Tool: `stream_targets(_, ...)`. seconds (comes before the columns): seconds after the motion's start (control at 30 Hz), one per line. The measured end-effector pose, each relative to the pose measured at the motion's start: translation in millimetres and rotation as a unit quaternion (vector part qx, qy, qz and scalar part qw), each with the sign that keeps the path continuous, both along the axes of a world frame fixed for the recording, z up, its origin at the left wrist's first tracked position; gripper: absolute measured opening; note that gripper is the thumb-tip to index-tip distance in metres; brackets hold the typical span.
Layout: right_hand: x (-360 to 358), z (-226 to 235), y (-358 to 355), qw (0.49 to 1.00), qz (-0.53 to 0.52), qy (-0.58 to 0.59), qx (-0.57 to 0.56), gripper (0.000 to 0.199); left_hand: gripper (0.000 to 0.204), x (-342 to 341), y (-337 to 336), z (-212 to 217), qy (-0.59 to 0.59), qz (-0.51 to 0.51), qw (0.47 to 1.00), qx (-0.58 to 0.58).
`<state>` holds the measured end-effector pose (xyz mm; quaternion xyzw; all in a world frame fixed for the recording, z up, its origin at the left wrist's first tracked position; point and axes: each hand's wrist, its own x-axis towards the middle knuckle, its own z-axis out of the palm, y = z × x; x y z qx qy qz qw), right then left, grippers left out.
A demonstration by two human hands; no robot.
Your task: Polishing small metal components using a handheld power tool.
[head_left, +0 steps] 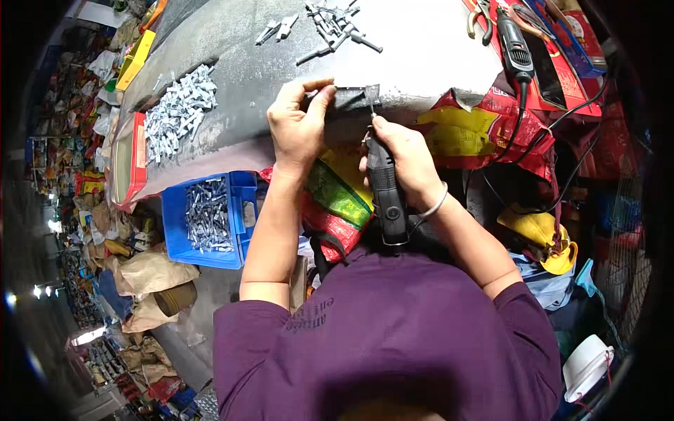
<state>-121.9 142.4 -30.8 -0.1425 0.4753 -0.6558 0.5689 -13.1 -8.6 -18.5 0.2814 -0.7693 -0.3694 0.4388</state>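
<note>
At the near edge of the grey work surface [242, 77], my left hand [298, 130] pinches a thin grey metal part [351, 95] between thumb and forefinger. My right hand [411, 158] wraps round a black rotary tool [386, 193] held nearly upright. The tool's slim bit points away from me and meets, or nearly meets, the part's right end; contact is too small to make out. Beyond my hands lies a loose bunch of long grey metal pieces [337, 28]. A pile of small pale metal parts [179, 109] spreads to the left.
Below the surface's left side, a blue bin [172, 224] holds many dark metal parts. A second rotary tool [516, 45] lies far right beside pliers [483, 17], its black cord hanging over the edge. Red and yellow sacking [456, 137] drapes there. A yellow box [135, 59] stands far left.
</note>
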Motion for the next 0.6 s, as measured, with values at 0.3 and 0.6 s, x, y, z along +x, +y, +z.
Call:
stream_targets(0.3, 13.5, -4.0, -23.6, 0.998, 0.054, -0.02, -0.01, 0.042, 0.02, 13.7, 3.7, -27.2, 0.032, -0.007, 0.994, -0.106)
stream_targets(0.6, 8.7, -1.3, -22.5, 0.999, 0.037, -0.005, 0.017, 0.043, 0.02, 10.7, 4.7, -28.6, 0.059, -0.009, 0.99, -0.131)
